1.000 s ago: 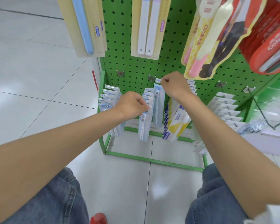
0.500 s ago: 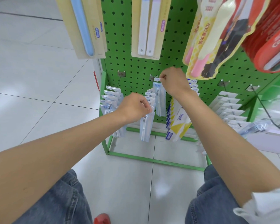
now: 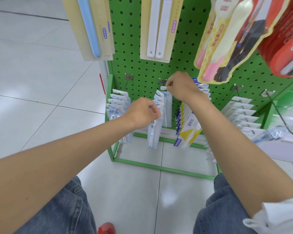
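Pack [image 3: 168, 107] hangs below the right hand [image 3: 183, 89], tab [image 3: 163, 88] pinched; left hand [image 3: 142, 114] grips the front packs [image 3: 153, 134]. Best keep the tab level.

Bright, even overhead light — soft glare on the floor tiles [image 3: 166, 200], wide-angle bending at edges.

Free room near my hands. Bare pegboard [image 3: 142, 70] lies open between the toothbrush cards [image 3: 156, 31] above and the hooks [image 3: 128, 76] below. Middle packs [image 3: 159, 100] fill the gap between my left hand [image 3: 142, 114] and right hand [image 3: 181, 88]. Yellow packs [image 3: 189, 125] crowd my right wrist, clear packs [image 3: 117, 105] my left. Floor [image 3: 139, 183] below is open.
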A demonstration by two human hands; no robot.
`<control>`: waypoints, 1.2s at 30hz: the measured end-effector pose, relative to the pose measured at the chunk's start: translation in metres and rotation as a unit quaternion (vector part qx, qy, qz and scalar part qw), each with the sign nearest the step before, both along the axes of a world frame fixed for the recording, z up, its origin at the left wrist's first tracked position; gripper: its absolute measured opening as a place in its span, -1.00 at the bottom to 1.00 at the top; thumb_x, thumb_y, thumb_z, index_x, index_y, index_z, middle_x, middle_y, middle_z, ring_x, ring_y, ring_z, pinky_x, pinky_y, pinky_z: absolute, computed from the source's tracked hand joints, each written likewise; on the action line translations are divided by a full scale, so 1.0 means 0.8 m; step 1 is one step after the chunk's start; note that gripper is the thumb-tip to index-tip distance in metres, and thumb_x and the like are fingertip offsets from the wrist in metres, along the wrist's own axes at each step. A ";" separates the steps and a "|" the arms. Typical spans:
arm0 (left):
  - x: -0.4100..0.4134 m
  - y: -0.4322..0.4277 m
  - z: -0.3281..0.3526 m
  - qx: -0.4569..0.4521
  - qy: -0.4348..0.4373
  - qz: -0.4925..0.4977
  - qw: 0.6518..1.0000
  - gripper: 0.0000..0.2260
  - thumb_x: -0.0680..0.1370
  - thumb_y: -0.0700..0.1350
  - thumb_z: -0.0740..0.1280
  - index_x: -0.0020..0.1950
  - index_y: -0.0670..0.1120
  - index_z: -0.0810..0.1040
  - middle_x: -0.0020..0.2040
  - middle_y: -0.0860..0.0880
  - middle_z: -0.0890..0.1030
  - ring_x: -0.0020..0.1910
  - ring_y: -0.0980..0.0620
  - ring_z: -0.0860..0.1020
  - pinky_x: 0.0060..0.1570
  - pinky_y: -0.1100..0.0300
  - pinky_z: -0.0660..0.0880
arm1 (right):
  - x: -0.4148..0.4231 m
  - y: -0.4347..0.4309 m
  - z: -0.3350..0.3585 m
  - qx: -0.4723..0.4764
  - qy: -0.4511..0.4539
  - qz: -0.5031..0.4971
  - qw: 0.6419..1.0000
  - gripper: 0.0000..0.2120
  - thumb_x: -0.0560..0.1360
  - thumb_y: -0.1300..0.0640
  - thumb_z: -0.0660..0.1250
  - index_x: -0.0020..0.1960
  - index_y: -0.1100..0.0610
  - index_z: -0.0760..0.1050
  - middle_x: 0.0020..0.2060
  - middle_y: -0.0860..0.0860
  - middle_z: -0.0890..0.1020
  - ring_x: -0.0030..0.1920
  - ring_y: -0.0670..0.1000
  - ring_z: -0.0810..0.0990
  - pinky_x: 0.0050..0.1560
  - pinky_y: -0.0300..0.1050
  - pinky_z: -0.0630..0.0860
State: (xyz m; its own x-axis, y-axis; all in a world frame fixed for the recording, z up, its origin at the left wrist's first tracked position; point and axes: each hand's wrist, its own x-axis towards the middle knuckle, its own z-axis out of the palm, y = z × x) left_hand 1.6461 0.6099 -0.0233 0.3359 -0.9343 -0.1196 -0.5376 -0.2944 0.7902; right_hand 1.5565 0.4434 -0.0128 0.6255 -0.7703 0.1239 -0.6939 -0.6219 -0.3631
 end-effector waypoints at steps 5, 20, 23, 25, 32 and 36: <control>0.001 0.000 -0.002 -0.003 0.001 0.000 1.000 -0.94 0.54 -0.18 0.42 -0.09 -0.16 0.65 -0.30 0.09 0.57 -0.27 0.11 0.57 -0.06 0.14 0.57 | 0.009 0.012 -0.008 0.017 -0.015 0.025 0.999 -0.79 0.46 0.37 0.25 -0.10 0.27 0.67 -0.17 0.08 0.69 -0.16 0.04 0.62 -0.10 -0.01 0.59; -0.020 -0.003 0.006 -0.012 -0.084 0.031 0.996 -0.86 0.51 -0.26 0.32 -0.16 -0.14 0.67 -0.16 -0.01 0.68 -0.11 -0.05 0.64 -0.03 0.00 0.61 | -0.078 0.070 0.011 -0.145 -0.043 0.046 0.987 -0.73 0.54 0.35 0.20 0.07 0.23 0.66 -0.03 0.16 0.67 0.04 0.21 0.57 0.03 0.04 0.51; -0.044 -0.001 0.012 -0.056 -0.082 0.040 0.994 -0.85 0.48 -0.27 0.30 -0.19 -0.17 0.66 -0.22 -0.04 0.67 -0.13 -0.09 0.64 -0.13 -0.01 0.63 | -0.114 0.083 0.010 -0.174 -0.083 0.026 0.981 -0.76 0.50 0.36 0.24 0.03 0.24 0.66 -0.08 0.14 0.67 0.04 0.18 0.55 -0.02 -0.02 0.50; -0.061 -0.001 0.015 -0.072 -0.068 0.019 0.995 -0.86 0.49 -0.26 0.32 -0.20 -0.13 0.65 -0.28 0.04 0.63 -0.18 -0.02 0.62 -0.14 0.08 0.60 | -0.137 0.088 0.009 -0.159 -0.101 -0.003 0.982 -0.76 0.50 0.34 0.24 0.07 0.23 0.64 -0.08 0.11 0.67 0.03 0.14 0.54 -0.03 -0.10 0.45; -0.101 -0.022 0.008 -0.075 -0.037 -0.014 0.996 -0.88 0.54 -0.19 0.40 0.06 -0.06 0.55 -0.05 0.04 0.56 -0.08 0.04 0.54 -0.14 0.23 0.46 | -0.201 0.093 0.005 -0.058 -0.116 -0.063 0.990 -0.68 0.51 0.34 0.26 0.23 0.20 0.57 0.09 0.12 0.63 0.08 0.06 0.56 0.14 -0.06 0.50; -0.111 -0.044 0.003 -0.071 -0.027 -0.006 0.997 -0.85 0.57 -0.16 0.37 0.13 -0.11 0.54 0.01 -0.03 0.61 -0.11 0.02 0.55 -0.26 0.30 0.41 | -0.211 0.090 -0.001 -0.014 -0.116 -0.070 0.991 -0.69 0.53 0.33 0.27 0.25 0.21 0.56 0.10 0.12 0.65 0.07 0.08 0.60 0.15 -0.02 0.52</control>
